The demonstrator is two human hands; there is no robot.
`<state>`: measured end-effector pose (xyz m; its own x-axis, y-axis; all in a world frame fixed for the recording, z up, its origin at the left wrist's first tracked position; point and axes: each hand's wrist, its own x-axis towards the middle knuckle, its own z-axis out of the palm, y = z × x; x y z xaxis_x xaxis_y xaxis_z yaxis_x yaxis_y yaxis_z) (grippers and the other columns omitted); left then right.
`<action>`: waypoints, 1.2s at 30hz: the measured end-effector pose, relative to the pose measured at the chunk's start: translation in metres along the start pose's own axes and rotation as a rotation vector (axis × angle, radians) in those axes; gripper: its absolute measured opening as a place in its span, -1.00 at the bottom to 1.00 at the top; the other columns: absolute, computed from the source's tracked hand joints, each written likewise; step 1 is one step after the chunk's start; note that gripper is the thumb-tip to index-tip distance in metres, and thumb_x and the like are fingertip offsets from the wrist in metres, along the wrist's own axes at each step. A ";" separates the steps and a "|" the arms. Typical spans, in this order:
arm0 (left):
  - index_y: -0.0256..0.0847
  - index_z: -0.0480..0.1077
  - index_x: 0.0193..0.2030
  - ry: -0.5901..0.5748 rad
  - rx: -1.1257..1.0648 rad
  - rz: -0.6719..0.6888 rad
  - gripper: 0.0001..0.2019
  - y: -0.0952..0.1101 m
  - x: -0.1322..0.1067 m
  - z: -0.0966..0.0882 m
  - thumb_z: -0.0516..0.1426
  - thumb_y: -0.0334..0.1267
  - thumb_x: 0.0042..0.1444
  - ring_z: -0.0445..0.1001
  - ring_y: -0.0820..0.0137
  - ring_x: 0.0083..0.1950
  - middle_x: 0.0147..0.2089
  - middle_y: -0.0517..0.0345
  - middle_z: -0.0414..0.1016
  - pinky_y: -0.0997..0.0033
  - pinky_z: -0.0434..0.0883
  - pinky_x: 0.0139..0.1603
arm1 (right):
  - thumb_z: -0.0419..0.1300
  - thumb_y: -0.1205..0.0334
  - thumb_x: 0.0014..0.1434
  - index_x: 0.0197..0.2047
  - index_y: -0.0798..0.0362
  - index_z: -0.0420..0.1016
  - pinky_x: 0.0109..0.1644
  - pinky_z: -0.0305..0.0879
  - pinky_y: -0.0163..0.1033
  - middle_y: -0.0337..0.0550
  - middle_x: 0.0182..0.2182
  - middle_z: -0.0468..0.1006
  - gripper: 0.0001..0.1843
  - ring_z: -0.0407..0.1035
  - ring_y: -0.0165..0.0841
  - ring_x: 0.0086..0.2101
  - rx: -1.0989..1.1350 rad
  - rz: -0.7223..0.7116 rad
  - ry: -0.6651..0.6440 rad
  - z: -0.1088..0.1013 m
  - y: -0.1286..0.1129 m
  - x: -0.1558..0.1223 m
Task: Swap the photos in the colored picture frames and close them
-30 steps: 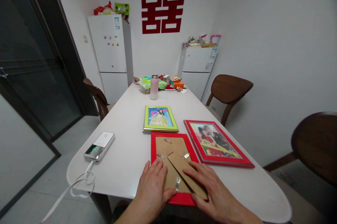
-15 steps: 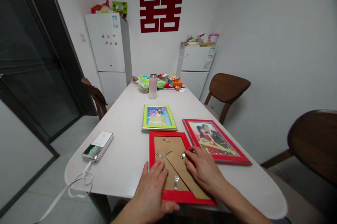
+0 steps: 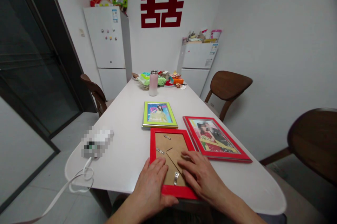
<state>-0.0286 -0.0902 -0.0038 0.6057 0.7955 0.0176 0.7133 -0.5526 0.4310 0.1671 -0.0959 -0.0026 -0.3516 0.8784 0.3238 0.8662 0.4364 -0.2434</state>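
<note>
A red picture frame lies face down at the near edge of the table, its brown backing board upward. Small metal clips show at the board's top, left side and bottom. My left hand rests on the frame's lower left side, fingers flat on the board and thumb along the bottom edge. Over the lower right of the board lies my right hand, its fingers slightly bent and apart, touching the board and hiding its right side. Neither hand grips anything.
A green picture frame lies just beyond, and a larger red-framed photo lies to the right. A power bank with a white cable is at the left. Farther back stand a pink bottle and piled packets. Brown chairs flank the table.
My right hand has slid slightly left across the backing board and now covers the right-hand clip. My left hand stays in nearly the same place. The view has tilted a little.
</note>
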 end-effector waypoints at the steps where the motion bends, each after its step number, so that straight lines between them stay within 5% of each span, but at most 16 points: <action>1: -0.25 0.13 0.08 0.004 0.002 0.001 -0.22 0.000 0.000 0.001 0.18 0.09 -0.29 0.03 0.18 0.19 0.18 -0.08 0.07 0.03 -0.08 0.16 | -0.03 0.26 0.05 -0.19 -0.05 0.42 -0.07 0.11 -0.06 -0.06 -0.12 0.33 -0.72 0.17 -0.24 -0.11 0.043 -0.049 -0.032 -0.002 -0.006 -0.002; 8: -0.26 0.14 0.07 0.008 0.007 0.007 -0.23 -0.001 0.001 0.003 0.19 0.07 -0.30 0.05 0.18 0.18 0.17 -0.08 0.09 0.04 -0.04 0.16 | -0.01 0.28 0.06 -0.31 -0.10 0.48 -0.16 0.15 -0.14 -0.13 -0.23 0.36 -0.76 0.19 -0.30 -0.20 0.153 -0.107 -0.155 -0.004 -0.023 -0.002; 22: -0.30 0.18 0.05 -0.001 -0.033 -0.009 -0.25 -0.001 -0.001 -0.003 0.20 0.05 -0.30 0.06 0.18 0.17 0.17 -0.09 0.09 0.09 -0.02 0.16 | -0.02 0.28 0.05 -0.20 -0.02 0.39 -0.10 0.14 -0.12 -0.09 -0.18 0.34 -0.74 0.16 -0.27 -0.17 0.148 -0.230 -0.266 -0.018 -0.023 -0.007; 28: -0.28 0.10 0.10 -0.010 -0.052 0.005 -0.19 0.001 0.001 -0.006 0.24 -0.03 -0.33 0.06 0.17 0.17 0.17 -0.09 0.09 0.06 -0.03 0.16 | -0.10 0.32 0.10 -0.10 0.06 0.32 -0.12 0.13 -0.16 -0.05 -0.20 0.34 -0.69 0.18 -0.30 -0.19 0.144 -0.096 -0.147 0.002 -0.024 0.024; 36: -0.22 0.10 0.10 0.024 -0.090 0.058 -0.21 -0.001 -0.002 -0.008 0.25 -0.06 -0.32 0.10 0.19 0.15 0.15 -0.05 0.14 0.06 -0.03 0.15 | -0.04 0.38 0.06 -0.37 0.09 0.43 -0.21 0.07 -0.27 -0.14 -0.36 0.35 -0.79 0.18 -0.37 -0.28 0.033 -0.082 -0.161 0.031 -0.024 0.065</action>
<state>-0.0333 -0.0889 0.0024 0.6358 0.7690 0.0664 0.6421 -0.5746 0.5075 0.1120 -0.0434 -0.0041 -0.4751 0.8583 0.1938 0.8210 0.5116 -0.2533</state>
